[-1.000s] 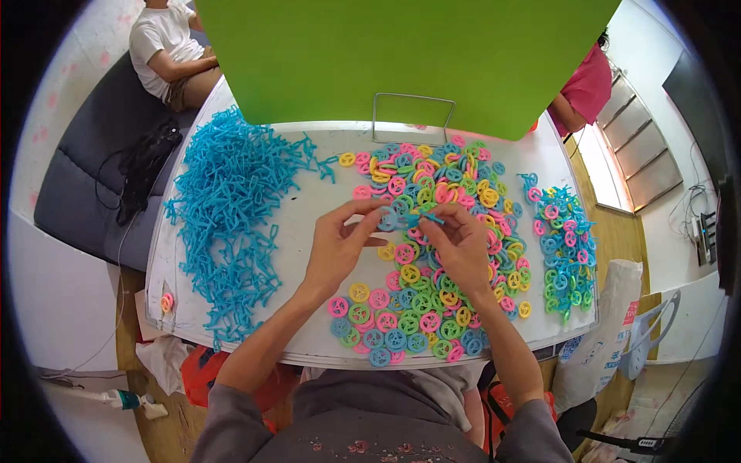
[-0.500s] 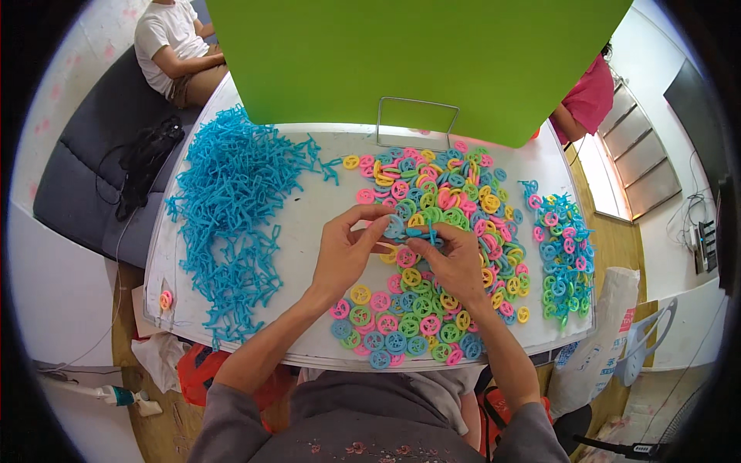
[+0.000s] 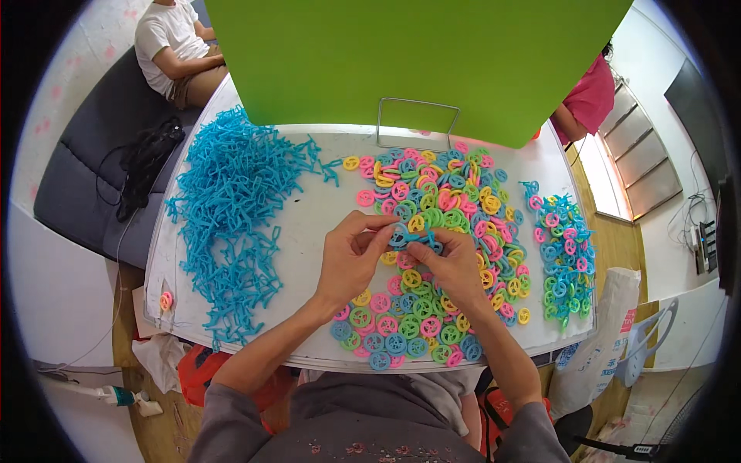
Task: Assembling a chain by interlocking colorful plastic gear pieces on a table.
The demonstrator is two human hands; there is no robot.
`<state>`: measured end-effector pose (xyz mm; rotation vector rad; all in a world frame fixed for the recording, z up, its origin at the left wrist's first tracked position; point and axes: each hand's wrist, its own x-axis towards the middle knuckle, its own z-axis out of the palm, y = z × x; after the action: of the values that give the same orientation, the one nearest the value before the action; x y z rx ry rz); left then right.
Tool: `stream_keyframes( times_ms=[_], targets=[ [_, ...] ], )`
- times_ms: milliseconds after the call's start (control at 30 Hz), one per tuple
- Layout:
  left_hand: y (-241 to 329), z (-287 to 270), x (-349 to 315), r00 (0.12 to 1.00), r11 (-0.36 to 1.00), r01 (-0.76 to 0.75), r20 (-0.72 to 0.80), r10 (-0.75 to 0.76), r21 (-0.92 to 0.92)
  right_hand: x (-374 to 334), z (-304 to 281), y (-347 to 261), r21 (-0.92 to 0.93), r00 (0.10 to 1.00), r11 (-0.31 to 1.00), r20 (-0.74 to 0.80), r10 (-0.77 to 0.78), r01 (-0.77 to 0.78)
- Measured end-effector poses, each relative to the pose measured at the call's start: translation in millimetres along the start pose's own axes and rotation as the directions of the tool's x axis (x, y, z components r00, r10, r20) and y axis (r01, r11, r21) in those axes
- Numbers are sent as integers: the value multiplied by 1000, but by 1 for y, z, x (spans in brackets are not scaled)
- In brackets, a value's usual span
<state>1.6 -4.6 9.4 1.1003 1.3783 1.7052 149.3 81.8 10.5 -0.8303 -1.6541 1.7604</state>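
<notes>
A small blue wheel piece (image 3: 399,234) sits between the two hands just above the middle of the white table (image 3: 324,208), at the near-left edge of the big spread of coloured rings (image 3: 440,255). The left hand (image 3: 349,260) has its fingertips (image 3: 384,229) pinched together on the piece's left side, and the right hand (image 3: 451,266) closes thumb and forefinger on a blue stick part (image 3: 427,241) joined to it, so both grips are clamped on the same little assembly, held just over the rings. Bare tabletop lies open to the left of the hands, a clear strip running between them and the heap of blue stick pieces (image 3: 231,216) that covers the table's left side right to its edge. To the right, the rings crowd close under the right wrist, and beyond them a separate pile of assembled blue and pink pieces (image 3: 563,262) reaches the right rim. Rings also run down to the near edge by the person's lap. At the far edge a green board (image 3: 417,62) stands upright with a wire stand (image 3: 417,119) before it.
</notes>
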Motion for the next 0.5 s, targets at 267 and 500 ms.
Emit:
stream_keyframes(
  times_ms=[267,500],
  targets=[
    [-3,6,-3,997,995,-64,-38,61,-74,2,-2,-5,199,996,976,16,84,-85],
    [1,7,-7,992,991,-119,-22,120,56,0,2,-3,-142,996,989,-80,-39,27]
  ],
)
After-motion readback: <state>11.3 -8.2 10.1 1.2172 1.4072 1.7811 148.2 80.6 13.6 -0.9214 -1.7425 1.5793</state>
